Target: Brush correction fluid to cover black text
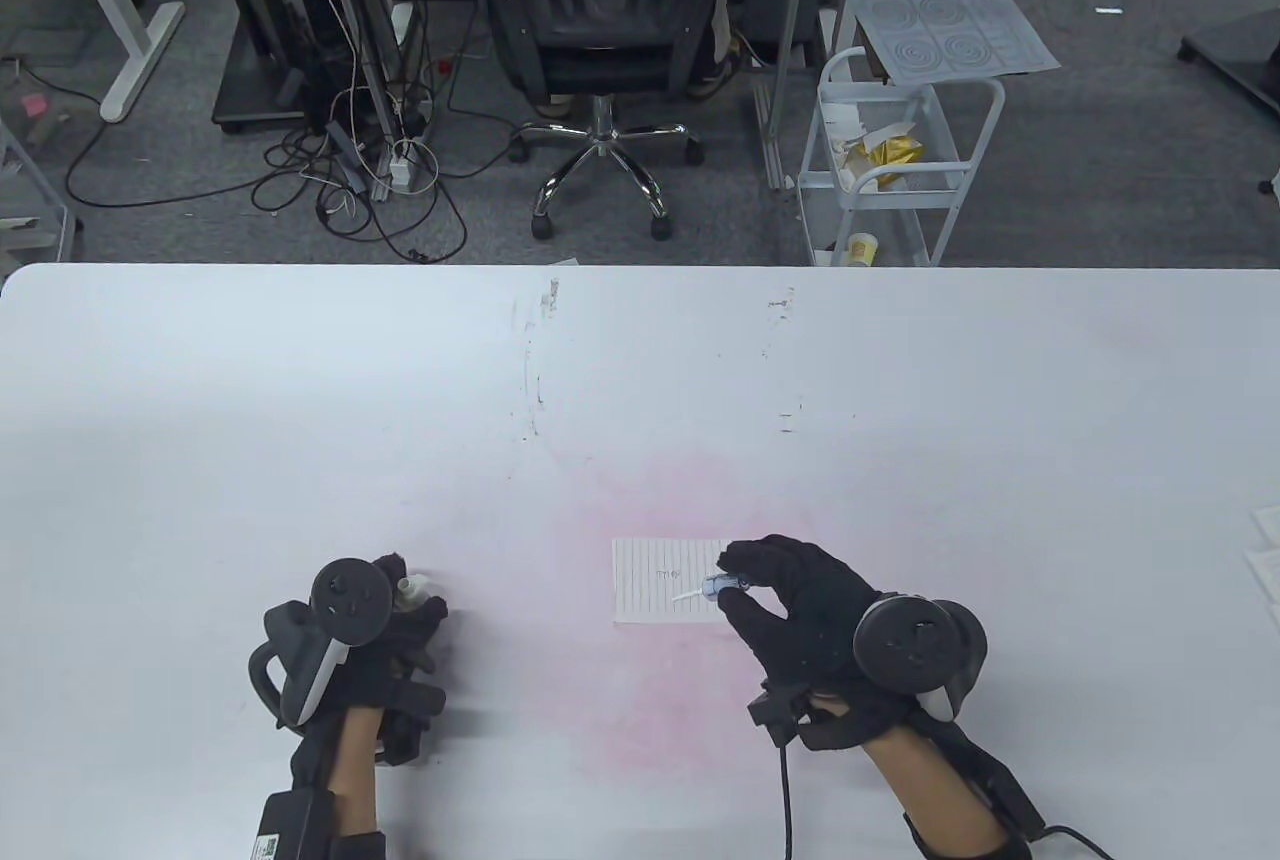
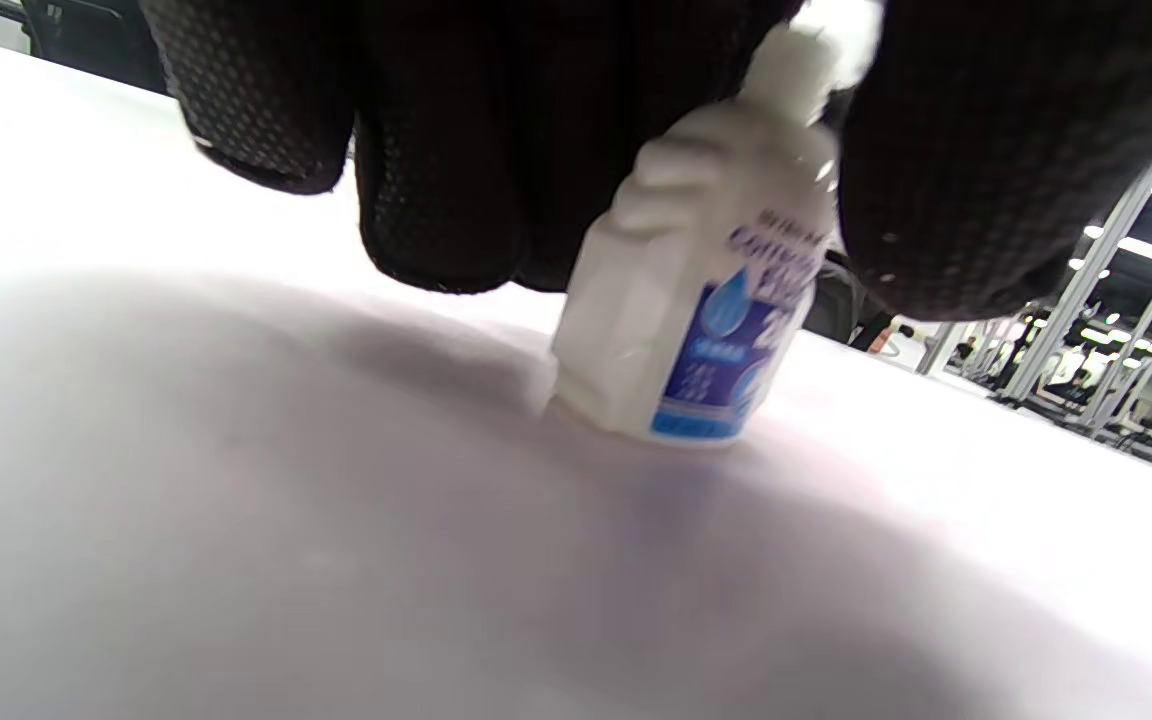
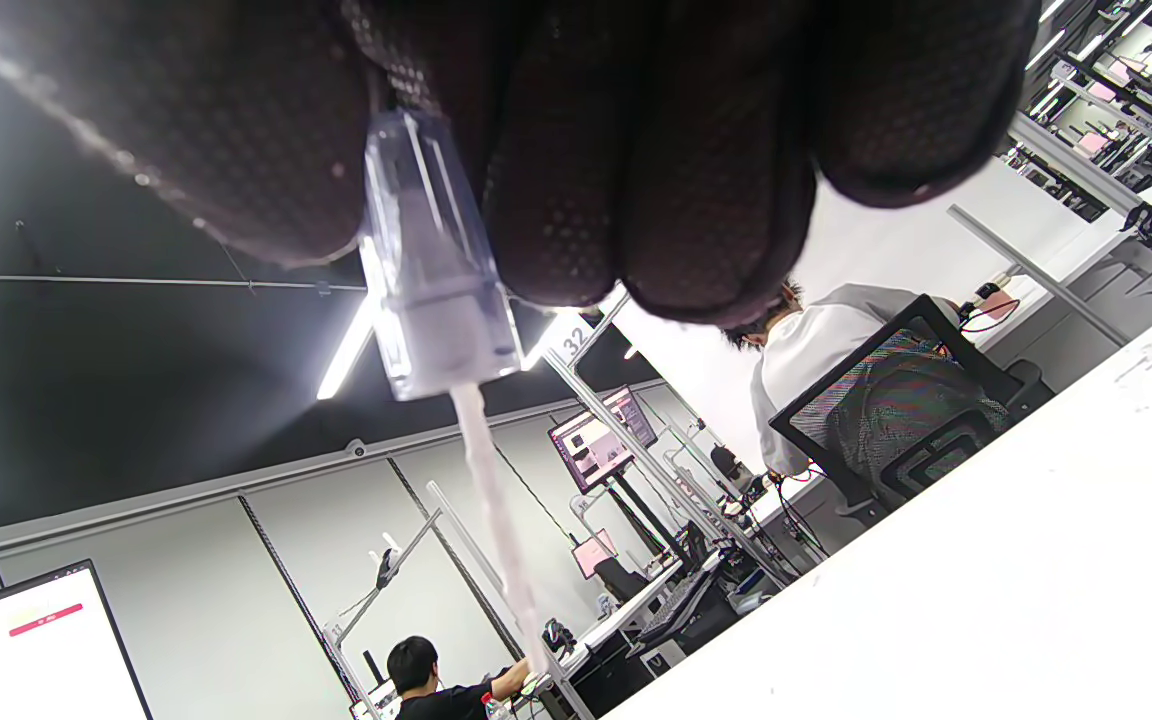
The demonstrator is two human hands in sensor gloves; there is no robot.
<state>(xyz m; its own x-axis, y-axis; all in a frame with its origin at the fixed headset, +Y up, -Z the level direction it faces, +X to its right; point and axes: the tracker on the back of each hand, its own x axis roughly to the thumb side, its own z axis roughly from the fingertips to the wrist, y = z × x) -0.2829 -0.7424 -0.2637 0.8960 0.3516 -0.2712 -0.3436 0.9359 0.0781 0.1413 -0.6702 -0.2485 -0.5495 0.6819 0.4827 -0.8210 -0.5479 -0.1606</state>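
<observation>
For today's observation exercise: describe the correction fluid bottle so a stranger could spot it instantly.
Start at the white table and go to its near left, where the left hand grips a small bottle standing upright on the surface. It is white with a blue label and uncapped, unlike the lined paper lying flat nearby.

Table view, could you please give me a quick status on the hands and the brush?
Left hand holds open bottle upright on table. Right hand pinches brush cap, brush tip over lined paper. Nothing in the way.

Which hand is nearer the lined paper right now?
Right. The right hand holds the brush cap over the lined paper's right edge; the left hand grips the bottle well to its left.
</observation>
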